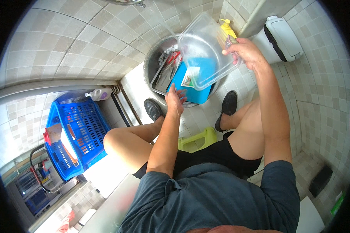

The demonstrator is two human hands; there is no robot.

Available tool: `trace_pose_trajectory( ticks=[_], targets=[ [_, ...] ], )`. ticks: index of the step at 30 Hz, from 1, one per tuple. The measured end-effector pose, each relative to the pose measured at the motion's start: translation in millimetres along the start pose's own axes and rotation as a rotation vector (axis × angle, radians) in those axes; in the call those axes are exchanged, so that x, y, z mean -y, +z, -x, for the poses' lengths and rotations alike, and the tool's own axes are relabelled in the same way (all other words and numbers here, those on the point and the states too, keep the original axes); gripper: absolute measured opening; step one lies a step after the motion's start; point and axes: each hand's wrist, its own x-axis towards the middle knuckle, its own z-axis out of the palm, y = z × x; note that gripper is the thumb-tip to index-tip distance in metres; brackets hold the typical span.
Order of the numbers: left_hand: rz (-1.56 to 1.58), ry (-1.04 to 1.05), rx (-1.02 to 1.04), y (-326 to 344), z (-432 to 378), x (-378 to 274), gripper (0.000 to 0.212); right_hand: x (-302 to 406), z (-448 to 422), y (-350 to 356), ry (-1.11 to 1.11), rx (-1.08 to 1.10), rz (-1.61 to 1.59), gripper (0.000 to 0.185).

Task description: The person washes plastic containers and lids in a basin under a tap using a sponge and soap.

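Note:
My right hand (pixel 246 54) grips the right rim of a clear plastic bin (pixel 204 49), with what looks like a small scrubbing sponge (pixel 231 40) between hand and wall. The bin is tilted over a round metal basin (pixel 147 72). My left hand (pixel 174 97) is empty, its fingers apart, over the near edge of a flat blue plastic piece (pixel 199 95) bearing a printed label. Whether it touches that piece I cannot tell. Left of the blue piece, a dark rectangular tray (pixel 160 80) leans in the basin, near a red item (pixel 175 56) and suds.
A yellow pump bottle (pixel 228 28) and a white lidded bin (pixel 284 39) stand by the wall. A blue plastic basket (pixel 86 125) is at left, near a white pump bottle (pixel 99 94). Below me is a green plastic stool (pixel 208 138). A shower hose (pixel 125 3) hangs above.

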Motion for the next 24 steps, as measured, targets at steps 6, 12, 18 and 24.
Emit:
trace_pose_trajectory(
  ticks=[6,12,18,24],
  targets=[
    [0.428,-0.151,0.677,22.1,6.0,-67.4,0.069,8.1,6.8,15.4,0.115,0.19,-0.07,0.024],
    [0.39,-0.052,0.74,-2.2,-3.0,-85.0,0.051,-1.4,-17.5,35.7,0.144,0.174,0.199,0.021],
    [0.273,0.027,0.528,-29.8,5.0,-136.6,0.039,-15.5,-54.3,58.8,-0.087,-0.171,0.396,0.043],
    [0.014,0.134,0.263,-39.1,2.0,-154.8,0.04,-9.3,-88.4,86.9,-0.166,-0.155,0.162,0.039]
  ],
)
